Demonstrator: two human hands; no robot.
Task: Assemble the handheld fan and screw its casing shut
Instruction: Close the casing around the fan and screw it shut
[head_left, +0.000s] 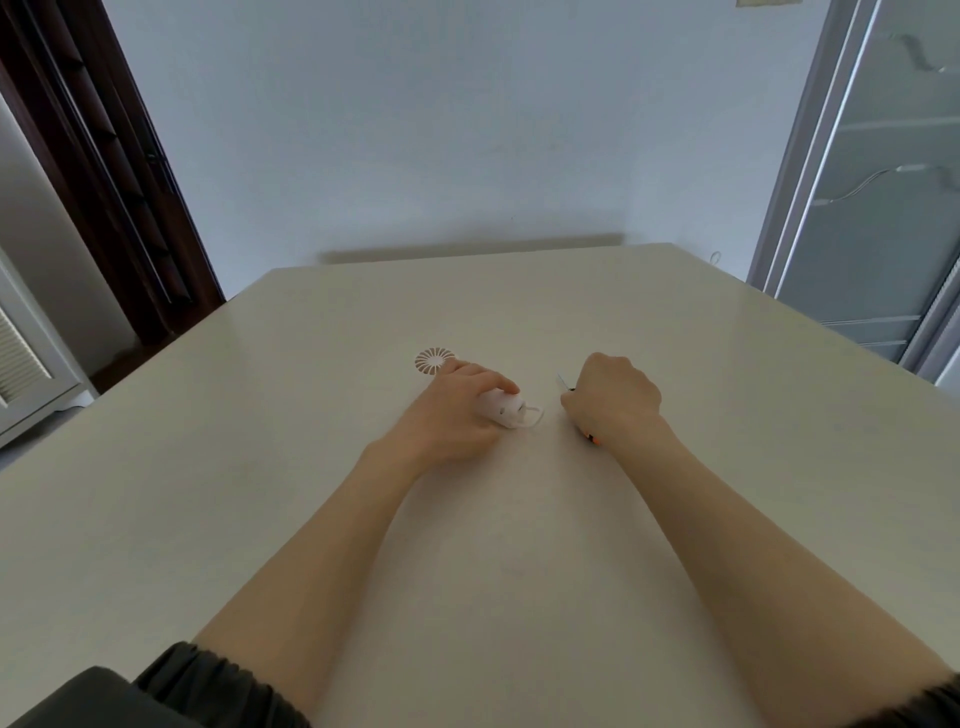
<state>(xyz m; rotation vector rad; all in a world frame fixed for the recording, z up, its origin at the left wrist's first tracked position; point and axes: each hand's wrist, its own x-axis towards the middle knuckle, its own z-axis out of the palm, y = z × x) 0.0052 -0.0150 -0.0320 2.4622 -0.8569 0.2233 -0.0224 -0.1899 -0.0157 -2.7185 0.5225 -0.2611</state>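
Observation:
A white handheld fan body (503, 408) lies on the cream table (519, 519), its thin white strap loop pointing right. My left hand (457, 410) grips it from above, fingers curled over the casing. The round white slotted fan grille (434, 361) lies flat on the table just beyond that hand. My right hand (613, 397) holds a small screwdriver (563, 383); the metal tip sticks out on the far side of the fist and the orange handle end shows under the wrist. A gap of bare table separates the tip from the fan body.
The table's far edge meets a pale wall. A dark wooden door frame (104, 171) stands at the left and a glass-panelled door (872, 182) at the right. A white louvred cabinet (26, 374) sits at the far left.

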